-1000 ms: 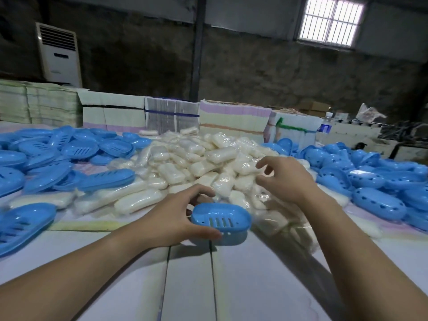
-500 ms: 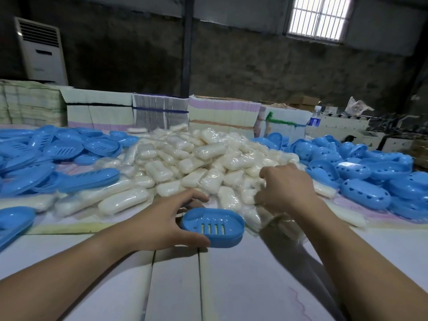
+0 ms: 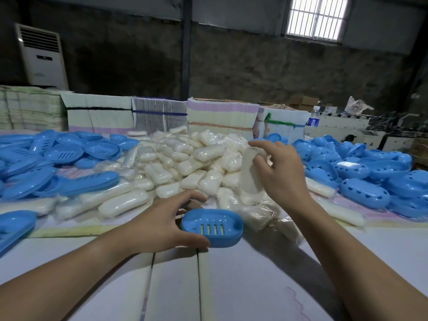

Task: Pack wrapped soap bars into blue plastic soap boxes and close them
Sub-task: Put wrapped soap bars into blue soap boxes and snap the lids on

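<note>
An open blue soap box base [image 3: 212, 227] with drain slots sits on the white table, empty. My left hand [image 3: 162, 225] grips its left end, thumb at the near rim and fingers behind the far rim. My right hand [image 3: 281, 170] holds a wrapped white soap bar [image 3: 250, 174] upright, lifted above the near edge of the big pile of wrapped soap bars [image 3: 185, 163], up and to the right of the box.
Blue slotted box halves [image 3: 58, 156] lie heaped at the left, domed blue lids with holes [image 3: 370, 174] at the right. Stacks of bundled flat cartons [image 3: 159, 115] line the table's far edge. A water bottle [image 3: 313, 119] stands back right. White table surface [image 3: 231, 286] lies in front.
My right hand reached into the pile, took hold of a soap bar and lifted it up. My left hand kept holding the blue box base in place.
</note>
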Tool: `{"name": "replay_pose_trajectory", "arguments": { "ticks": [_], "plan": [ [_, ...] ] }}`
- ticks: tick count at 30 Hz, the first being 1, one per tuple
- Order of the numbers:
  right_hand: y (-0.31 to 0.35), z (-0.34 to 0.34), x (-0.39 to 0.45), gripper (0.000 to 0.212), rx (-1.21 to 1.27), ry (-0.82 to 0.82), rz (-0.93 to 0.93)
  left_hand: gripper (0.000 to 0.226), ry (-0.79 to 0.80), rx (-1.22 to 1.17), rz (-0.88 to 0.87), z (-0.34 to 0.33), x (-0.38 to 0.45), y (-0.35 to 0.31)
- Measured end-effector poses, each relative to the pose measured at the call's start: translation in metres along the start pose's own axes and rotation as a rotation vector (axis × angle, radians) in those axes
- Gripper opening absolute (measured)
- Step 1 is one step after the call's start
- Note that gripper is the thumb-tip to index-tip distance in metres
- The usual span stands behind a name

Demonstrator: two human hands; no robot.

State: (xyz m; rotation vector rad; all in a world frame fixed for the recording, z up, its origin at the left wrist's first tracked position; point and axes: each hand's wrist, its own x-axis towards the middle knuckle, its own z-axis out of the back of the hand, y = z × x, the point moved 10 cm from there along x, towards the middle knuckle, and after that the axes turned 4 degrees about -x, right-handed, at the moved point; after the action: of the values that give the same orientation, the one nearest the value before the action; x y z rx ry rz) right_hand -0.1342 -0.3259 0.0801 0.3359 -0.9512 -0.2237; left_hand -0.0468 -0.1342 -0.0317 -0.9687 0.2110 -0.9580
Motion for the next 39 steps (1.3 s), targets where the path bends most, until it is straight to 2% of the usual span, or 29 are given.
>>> {"name": "replay_pose_trajectory", "arguments": {
  "ticks": [2, 4, 9, 11, 14, 19, 21, 24, 28, 30, 36, 39],
  "plan": [
    [0.003, -0.008, -0.005, 0.032, 0.268, 0.031, -0.069, 0.076, -0.027, 0.005, -0.009, 0.003, 0.0, -0.002],
    [0.008, -0.023, -0.012, 0.031, 0.432, 0.088, -0.152, 0.073, -0.066, -0.013, -0.013, 0.005, -0.001, -0.004],
    [0.008, -0.059, -0.03, 0.023, 0.587, 0.14, -0.342, 0.066, -0.287, -0.059, -0.025, 0.022, -0.001, -0.008],
    [0.005, -0.068, -0.036, 0.016, 0.549, 0.161, -0.356, 0.068, -0.366, -0.039, 0.001, 0.031, -0.003, -0.004],
    [0.003, -0.073, -0.039, 0.017, 0.443, 0.202, -0.344, 0.07, -0.429, -0.04, 0.045, 0.041, -0.007, 0.003],
    [0.018, -0.077, -0.041, 0.013, 0.476, 0.254, -0.257, 0.065, -0.505, -0.047, 0.026, 0.05, -0.007, 0.001],
    [0.022, -0.071, -0.037, 0.005, 0.482, 0.229, -0.215, 0.063, -0.506, -0.049, 0.028, 0.051, -0.007, 0.001],
    [0.02, -0.06, -0.031, 0.015, 0.405, 0.211, -0.162, 0.063, -0.472, -0.043, 0.022, 0.049, -0.007, 0.0],
    [0.008, -0.07, -0.032, 0.009, 0.396, 0.354, -0.222, 0.06, -0.467, -0.049, 0.017, 0.048, -0.008, -0.003],
    [0.009, -0.076, -0.033, 0.012, 0.362, 0.42, -0.191, 0.058, -0.468, -0.039, 0.021, 0.049, -0.009, -0.004],
    [0.014, -0.079, -0.035, 0.021, 0.349, 0.504, -0.113, 0.053, -0.448, -0.018, 0.005, 0.049, -0.009, -0.003],
    [0.009, -0.074, -0.031, 0.018, 0.316, 0.469, -0.117, 0.052, -0.407, -0.047, -0.004, 0.044, -0.007, -0.002]
  ]
}}
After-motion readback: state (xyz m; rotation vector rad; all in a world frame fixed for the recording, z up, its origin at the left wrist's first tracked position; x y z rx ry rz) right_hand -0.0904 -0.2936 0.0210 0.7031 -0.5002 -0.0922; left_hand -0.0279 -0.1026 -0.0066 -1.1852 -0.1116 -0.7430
